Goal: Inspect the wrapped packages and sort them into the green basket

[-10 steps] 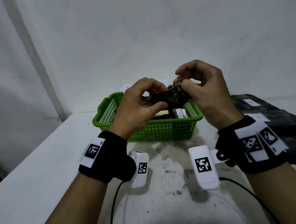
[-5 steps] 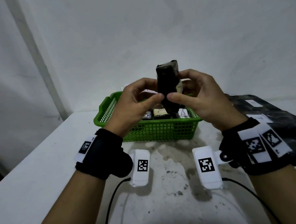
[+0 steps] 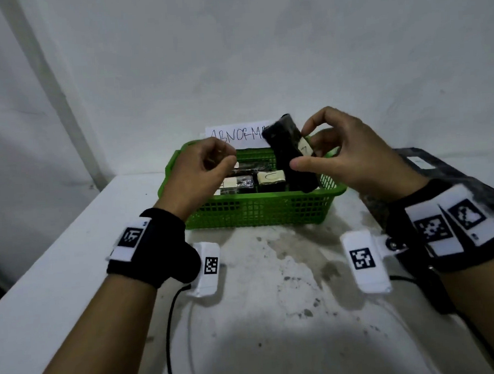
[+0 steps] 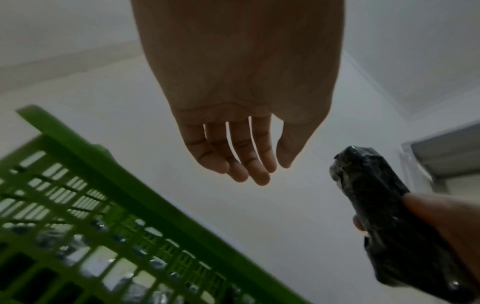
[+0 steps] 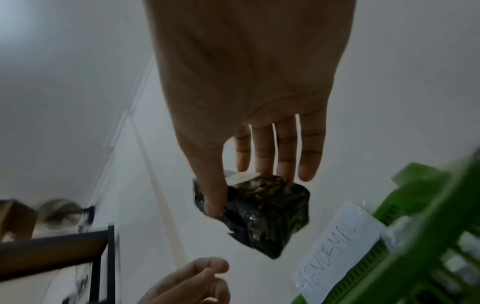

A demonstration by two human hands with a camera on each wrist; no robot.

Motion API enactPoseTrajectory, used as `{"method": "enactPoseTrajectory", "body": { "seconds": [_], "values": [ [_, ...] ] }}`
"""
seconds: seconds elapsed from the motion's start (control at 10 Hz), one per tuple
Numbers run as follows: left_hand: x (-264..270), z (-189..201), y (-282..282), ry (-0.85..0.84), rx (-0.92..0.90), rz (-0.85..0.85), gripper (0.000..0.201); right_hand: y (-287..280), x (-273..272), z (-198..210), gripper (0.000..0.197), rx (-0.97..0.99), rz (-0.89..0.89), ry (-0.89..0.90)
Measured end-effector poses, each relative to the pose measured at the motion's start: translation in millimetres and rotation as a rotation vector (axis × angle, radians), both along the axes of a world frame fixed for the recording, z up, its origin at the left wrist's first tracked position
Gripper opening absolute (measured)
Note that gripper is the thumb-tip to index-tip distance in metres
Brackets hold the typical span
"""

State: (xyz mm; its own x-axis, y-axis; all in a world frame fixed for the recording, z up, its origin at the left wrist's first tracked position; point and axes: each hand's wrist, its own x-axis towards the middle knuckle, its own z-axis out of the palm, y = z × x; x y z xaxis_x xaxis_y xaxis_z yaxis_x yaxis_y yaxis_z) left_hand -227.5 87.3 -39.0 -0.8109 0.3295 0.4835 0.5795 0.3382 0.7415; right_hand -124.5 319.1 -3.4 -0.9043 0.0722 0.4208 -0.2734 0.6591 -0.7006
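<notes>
A package wrapped in black film (image 3: 288, 153) with a pale label stands on end over the green basket (image 3: 258, 214), tilted slightly left. My right hand (image 3: 324, 151) pinches it between thumb and fingers; the right wrist view shows the same package (image 5: 262, 211) under the thumb. My left hand (image 3: 210, 166) hovers apart from it, at the basket's left end, fingers loosely curled and holding nothing. In the left wrist view the left hand (image 4: 244, 164) hangs relaxed, with the package (image 4: 384, 222) at the lower right. Several wrapped packages (image 3: 269, 177) lie inside the basket.
A paper sign reading ABNORMAL (image 3: 237, 136) leans on the wall behind the basket. A heap of black wrapped packages (image 3: 439, 174) lies on the table at the right. Two white tagged devices (image 3: 210, 267) (image 3: 364, 260) with cables sit near the stained table front.
My left hand has let go of the package and drawn back to the left. The right hand alone now holds the package, lower and tilted over the basket's right side.
</notes>
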Motion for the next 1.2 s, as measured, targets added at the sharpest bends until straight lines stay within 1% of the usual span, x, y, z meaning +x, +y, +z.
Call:
{"method": "enactPoseTrajectory", "body": {
  "seconds": [0.1,0.2,0.3,0.4,0.6,0.7,0.9,1.0,1.1,1.2],
  "values": [
    [-13,-8,-7,0.002,-0.133,0.044,0.007,-6,-26,30,0.037,0.32,0.039,-0.115],
    [-27,-20,-10,-0.018,-0.225,0.061,0.013,-16,-70,42,0.031,0.636,0.142,-0.273],
    [-36,-31,-8,-0.03,-0.288,0.1,0.012,-24,-119,33,0.031,0.884,0.236,-0.449],
    [-41,-34,-5,-0.052,-0.368,0.143,0.011,-29,-157,19,0.032,1.019,0.35,-0.615],
    [-46,-35,-5,-0.079,-0.437,0.138,0.013,-43,-198,-9,0.031,1.245,0.534,-0.721],
    [-46,-35,-4,-0.092,-0.462,0.147,0.013,-45,-207,-19,0.035,1.294,0.597,-0.671],
    [-47,-33,-2,-0.099,-0.487,0.148,0.016,-40,-207,-25,0.027,1.277,0.594,-0.728],
    [-46,-34,-1,-0.12,-0.486,0.15,0.015,-39,-205,-22,0.027,1.216,0.587,-0.739],
    [-44,-32,-2,-0.136,-0.482,0.15,0.014,-36,-197,-7,0.025,1.16,0.556,-0.747],
    [-42,-29,-2,-0.151,-0.475,0.173,0.015,-30,-190,12,0.026,1.046,0.462,-0.634]
  ]
}}
